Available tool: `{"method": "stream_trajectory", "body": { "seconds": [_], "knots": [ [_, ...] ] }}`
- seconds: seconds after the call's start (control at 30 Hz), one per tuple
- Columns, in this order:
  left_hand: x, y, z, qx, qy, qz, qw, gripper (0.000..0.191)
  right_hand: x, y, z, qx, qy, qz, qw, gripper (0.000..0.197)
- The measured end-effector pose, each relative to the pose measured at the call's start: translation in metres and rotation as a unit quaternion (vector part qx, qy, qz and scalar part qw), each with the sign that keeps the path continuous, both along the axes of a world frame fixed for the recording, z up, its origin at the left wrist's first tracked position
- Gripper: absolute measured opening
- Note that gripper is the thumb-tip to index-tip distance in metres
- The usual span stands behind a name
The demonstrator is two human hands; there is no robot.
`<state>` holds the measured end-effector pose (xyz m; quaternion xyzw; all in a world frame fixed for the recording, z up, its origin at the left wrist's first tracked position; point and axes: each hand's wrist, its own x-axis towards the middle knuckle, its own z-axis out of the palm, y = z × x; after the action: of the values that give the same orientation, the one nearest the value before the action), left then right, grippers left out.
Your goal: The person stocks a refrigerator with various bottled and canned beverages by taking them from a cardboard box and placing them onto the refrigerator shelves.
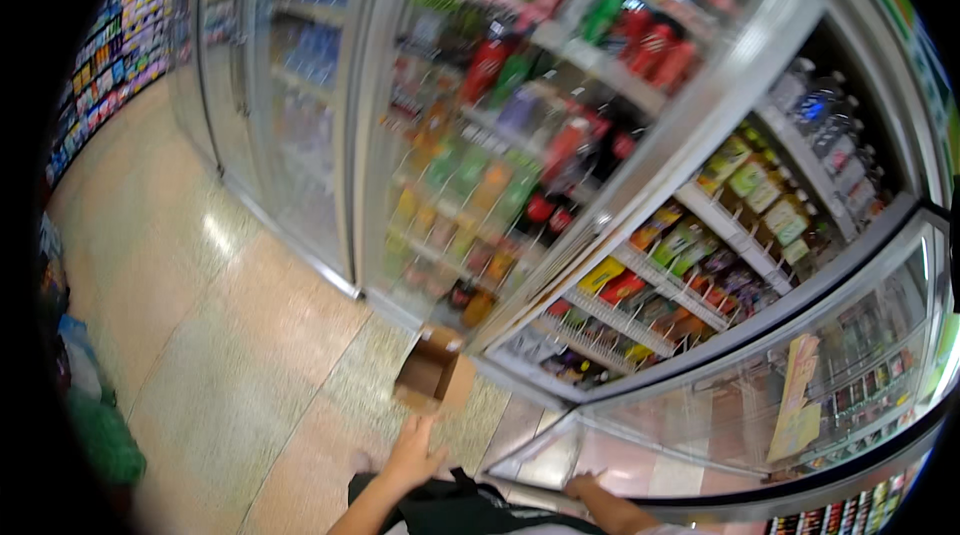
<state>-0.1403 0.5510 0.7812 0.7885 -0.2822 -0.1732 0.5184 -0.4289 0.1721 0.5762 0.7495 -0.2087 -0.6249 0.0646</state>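
My left hand (411, 452) is at the bottom centre, its fingers at the near flap of an open cardboard box (433, 377). The box looks empty inside and is tilted over the tiled floor, before the glass-door drinks fridge. To the right, my right hand (585, 486) is at the edge of an open glass fridge door (675, 422); whether its fingers grip the frame cannot be told. Dark cloth lies between my forearms. Behind the open doorway, bottles (765, 190) and bright packs (607, 276) stand on white shelves (735, 235).
More closed glass doors (300, 122) run off to the upper left. Stocked shelves (112, 62) stand at the far left. Green bagged goods (105, 437) lie on the left side. A yellow paper sign (795, 407) is on the open door. Light tiles (210, 355) cover the floor.
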Motion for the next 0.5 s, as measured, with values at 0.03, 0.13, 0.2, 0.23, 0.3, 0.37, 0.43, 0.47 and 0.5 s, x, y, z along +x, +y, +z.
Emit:
{"method": "stream_trajectory", "body": {
  "seconds": [0.03, 0.13, 0.2, 0.23, 0.3, 0.37, 0.43, 0.47, 0.5],
  "knots": [
    [0.013, 0.039, -0.019, 0.021, -0.004, 0.047, 0.999, 0.05, 0.059, 0.062, 0.044, -0.041, -0.07, -0.02, 0.996, 0.051],
    [0.024, 0.12, -0.068, 0.08, 0.051, 0.075, 0.993, 0.048, 0.032, 0.08, 0.0, -0.04, -0.066, 0.064, 0.995, 0.048],
    [0.053, 0.186, -0.106, 0.082, 0.023, 0.113, 0.99, 0.039, 0.094, 0.122, -0.006, -0.102, -0.123, 0.071, 0.985, 0.039],
    [0.047, 0.219, -0.129, 0.114, 0.065, 0.131, 0.983, 0.04, 0.099, 0.144, 0.001, -0.119, -0.125, 0.105, 0.979, 0.038],
    [0.047, 0.275, -0.168, 0.167, 0.081, 0.158, 0.97, 0.038, 0.157, 0.174, 0.024, -0.146, -0.112, 0.13, 0.974, 0.029],
    [0.059, 0.297, -0.178, 0.198, 0.098, 0.145, 0.964, 0.037, 0.159, 0.148, 0.002, -0.181, -0.19, 0.176, 0.949, 0.038],
    [0.069, 0.303, -0.185, 0.233, 0.116, 0.146, 0.954, 0.036, 0.206, 0.147, 0.008, -0.149, -0.235, 0.208, 0.938, 0.031],
    [0.076, 0.3, -0.183, 0.23, 0.124, 0.145, 0.954, 0.036, 0.22, 0.14, 0.006, -0.155, -0.268, 0.252, 0.917, 0.028],
    [0.083, 0.29, -0.184, 0.224, 0.133, 0.146, 0.954, 0.036, 0.236, 0.13, 0.0, -0.179, -0.295, 0.288, 0.893, 0.025]
  ]
}}
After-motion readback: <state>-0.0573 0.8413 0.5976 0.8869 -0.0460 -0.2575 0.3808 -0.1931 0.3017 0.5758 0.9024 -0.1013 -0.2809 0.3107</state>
